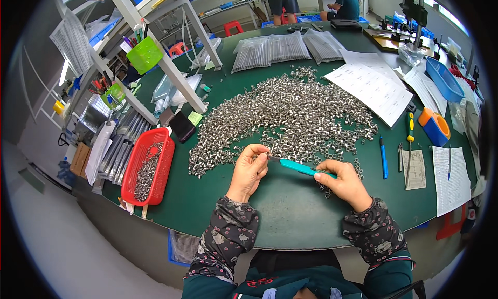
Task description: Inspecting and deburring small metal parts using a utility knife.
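Observation:
My right hand [343, 181] is closed round the teal handle of a knife [300, 167]. Its narrow dark blade points left and reaches the fingertips of my left hand [250, 170]. Those fingers are pinched together; whatever they hold at the blade's tip is too small to make out. Just beyond both hands spreads a wide heap of small shiny metal rings [290, 112]. A few loose rings lie near my right fingers. To the left of my left hand stands a red plastic basket [168, 166] with more small metal pieces inside.
The green table [290, 221] holds bagged tubes [288, 47] at the back and paper sheets [371, 86] behind the heap. On the right lie a blue pen [383, 158], a yellow-handled screwdriver [410, 126] and an orange-and-blue tape dispenser [434, 126]. A phone [182, 126] rests by the shelf post.

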Tool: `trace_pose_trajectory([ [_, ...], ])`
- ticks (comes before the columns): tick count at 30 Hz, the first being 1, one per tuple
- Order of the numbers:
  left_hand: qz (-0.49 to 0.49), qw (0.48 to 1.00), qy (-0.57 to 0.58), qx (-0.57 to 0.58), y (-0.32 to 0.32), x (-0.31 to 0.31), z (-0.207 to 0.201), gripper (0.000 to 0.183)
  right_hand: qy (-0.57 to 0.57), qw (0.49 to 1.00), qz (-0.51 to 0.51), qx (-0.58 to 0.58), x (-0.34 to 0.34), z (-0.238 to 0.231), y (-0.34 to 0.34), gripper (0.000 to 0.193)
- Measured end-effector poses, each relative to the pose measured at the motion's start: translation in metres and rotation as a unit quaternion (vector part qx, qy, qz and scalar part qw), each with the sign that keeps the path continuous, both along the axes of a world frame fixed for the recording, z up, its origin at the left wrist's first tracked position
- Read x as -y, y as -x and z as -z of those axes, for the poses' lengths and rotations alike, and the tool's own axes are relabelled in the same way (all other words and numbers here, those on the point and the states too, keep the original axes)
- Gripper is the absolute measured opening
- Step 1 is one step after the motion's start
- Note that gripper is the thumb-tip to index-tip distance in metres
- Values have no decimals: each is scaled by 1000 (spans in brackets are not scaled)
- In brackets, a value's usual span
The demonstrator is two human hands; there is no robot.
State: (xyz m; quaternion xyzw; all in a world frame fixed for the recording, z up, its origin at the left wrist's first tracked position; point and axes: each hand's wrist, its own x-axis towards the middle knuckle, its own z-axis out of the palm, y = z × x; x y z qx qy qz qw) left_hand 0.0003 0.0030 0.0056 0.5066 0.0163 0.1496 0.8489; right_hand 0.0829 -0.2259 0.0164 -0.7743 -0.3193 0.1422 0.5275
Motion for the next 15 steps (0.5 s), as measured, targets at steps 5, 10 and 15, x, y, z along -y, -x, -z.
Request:
trace_pose_trajectory([
  [5, -2, 1000, -21, 19, 1, 2, 1, 12, 6, 999, -14, -29, 1, 1, -3, 26],
  [10, 7, 1000, -14, 0, 2, -3, 5, 10, 25, 999, 16, 36, 0, -4, 0, 25],
  [15, 16, 1000, -2, -21, 2, -3, 2, 11, 35, 993, 36, 109, 1, -9, 3, 24],
])
